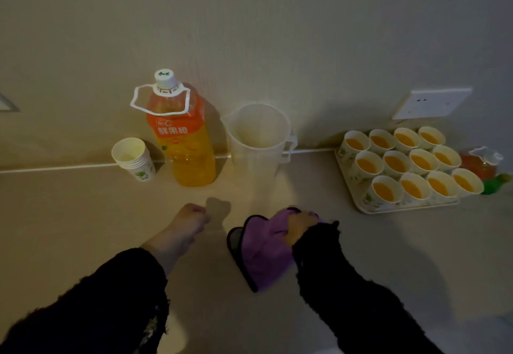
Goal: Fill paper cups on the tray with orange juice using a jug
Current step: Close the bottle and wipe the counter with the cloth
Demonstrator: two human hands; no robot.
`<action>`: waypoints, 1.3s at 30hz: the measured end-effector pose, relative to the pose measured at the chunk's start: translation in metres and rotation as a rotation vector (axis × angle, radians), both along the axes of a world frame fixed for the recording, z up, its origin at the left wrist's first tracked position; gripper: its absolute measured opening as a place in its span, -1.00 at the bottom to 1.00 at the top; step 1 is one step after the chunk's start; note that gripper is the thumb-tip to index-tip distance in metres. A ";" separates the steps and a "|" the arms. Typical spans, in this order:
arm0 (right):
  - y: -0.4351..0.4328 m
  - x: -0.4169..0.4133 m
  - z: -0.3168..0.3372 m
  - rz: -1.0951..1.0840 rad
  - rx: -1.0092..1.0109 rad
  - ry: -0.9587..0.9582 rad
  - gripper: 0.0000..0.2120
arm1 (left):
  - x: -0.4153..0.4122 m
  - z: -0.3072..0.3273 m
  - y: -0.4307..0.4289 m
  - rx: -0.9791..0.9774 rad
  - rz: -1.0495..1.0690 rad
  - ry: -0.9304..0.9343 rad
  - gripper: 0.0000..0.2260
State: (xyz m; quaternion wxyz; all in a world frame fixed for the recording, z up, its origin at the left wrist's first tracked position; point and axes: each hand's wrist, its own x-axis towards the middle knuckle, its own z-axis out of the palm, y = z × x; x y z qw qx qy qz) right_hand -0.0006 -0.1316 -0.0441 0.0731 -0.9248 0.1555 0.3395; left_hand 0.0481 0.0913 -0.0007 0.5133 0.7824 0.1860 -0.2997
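A clear plastic jug (pixel 256 134) stands by the wall with no juice visible in it. Left of it is a capped orange juice bottle (pixel 183 137) with a white carry handle. A tray (pixel 361 204) at the right holds several paper cups (pixel 394 163) with orange juice in them. A stack of empty paper cups (pixel 134 158) stands left of the bottle. My left hand (pixel 191 219) rests on the counter with its fingers curled, holding nothing. My right hand (pixel 301 226) grips a purple cloth (pixel 263 251) that lies on the counter in front of the jug.
A second orange bottle with a green cap (pixel 484 166) lies behind the tray at the far right. A white wall socket (pixel 430 104) sits above the tray. The counter (pixel 69 215) meets the wall along a white strip.
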 end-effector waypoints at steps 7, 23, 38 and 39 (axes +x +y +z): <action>0.045 -0.020 -0.025 0.096 -0.036 -0.132 -0.36 | 0.014 0.026 -0.049 -0.084 0.037 -0.208 -0.78; -0.005 -0.020 -0.010 -0.120 -0.008 -0.539 -0.46 | 0.005 -0.010 -0.081 0.108 -0.189 -0.064 -0.79; -0.041 0.004 0.031 -0.904 1.734 -0.383 -0.73 | -0.017 -0.035 -0.080 -0.230 -0.587 -0.297 -0.53; -0.043 0.004 0.042 -0.882 1.758 -0.392 -0.72 | -0.017 -0.030 -0.082 -0.182 -0.633 -0.311 -0.64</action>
